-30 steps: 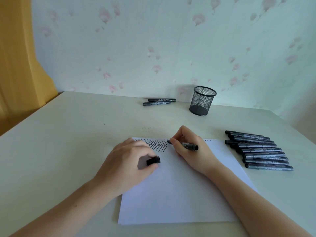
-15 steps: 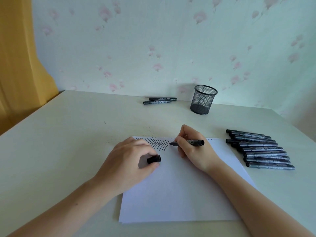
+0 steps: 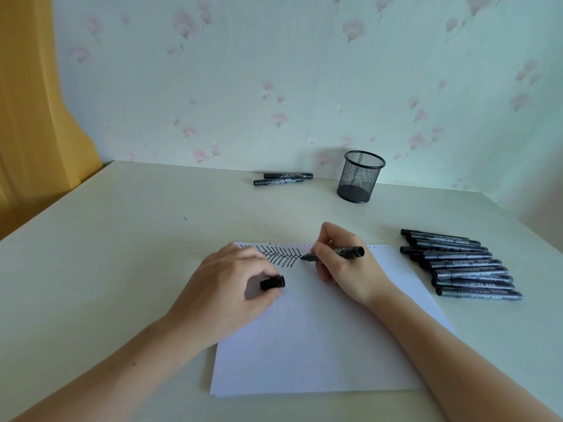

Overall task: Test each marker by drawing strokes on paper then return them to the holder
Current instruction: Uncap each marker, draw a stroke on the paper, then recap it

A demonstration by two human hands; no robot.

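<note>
Paper [image 3: 320,336] lies at the centre of the pale surface [image 3: 106,254], with black strokes [image 3: 278,255] along its top edge. The right hand [image 3: 344,266] pinches an uncapped marker [image 3: 335,253], its tip touching the sheet just right of the strokes. The left hand [image 3: 225,287] rests on the paper's left side, holding the black cap [image 3: 272,282] between its fingers. A mesh holder [image 3: 360,176] stands upper centre, two markers [image 3: 283,179] lying left of it. A row of markers [image 3: 460,264] lies at the right.
</note>
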